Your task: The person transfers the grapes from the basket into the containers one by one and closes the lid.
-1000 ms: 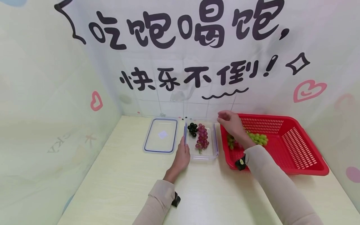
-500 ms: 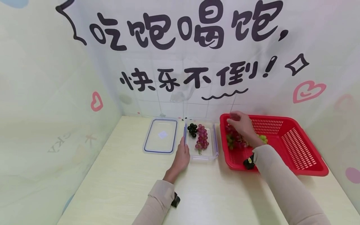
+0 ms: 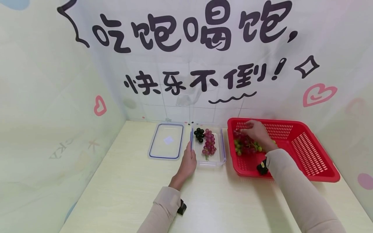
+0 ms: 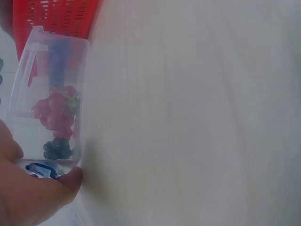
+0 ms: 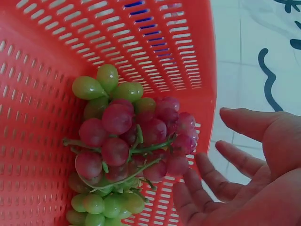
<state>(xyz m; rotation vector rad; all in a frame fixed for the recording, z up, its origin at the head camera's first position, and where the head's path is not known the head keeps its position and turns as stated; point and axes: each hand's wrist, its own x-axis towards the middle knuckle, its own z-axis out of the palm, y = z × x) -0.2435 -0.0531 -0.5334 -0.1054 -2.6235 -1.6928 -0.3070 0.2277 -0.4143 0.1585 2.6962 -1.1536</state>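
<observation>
My left hand [image 3: 187,161] rests against the left side of a clear plastic food container [image 3: 218,158], its thumb [image 4: 68,186] at the container's corner in the left wrist view. Inside lie a small bunch of black grapes [image 3: 199,135] and a bunch of red grapes [image 3: 209,144]. My right hand [image 3: 257,132] is over the left end of a red plastic basket [image 3: 294,161]. Seen from the right wrist, the hand's fingers are spread and hold nothing, beside a bunch of red grapes [image 5: 115,136]. Green grapes [image 5: 106,202] lie around and partly under that bunch.
A clear lid with a blue seal [image 3: 166,141] lies flat on the pale table [image 3: 116,181], left of the container. The basket stands close to the container's right side. Behind them rises a white printed backdrop [image 3: 175,110] with black lettering.
My right hand has moved rightward from the basket's left rim and lower into the basket, toward the red grapes. The left hand and the container have stayed in place.
</observation>
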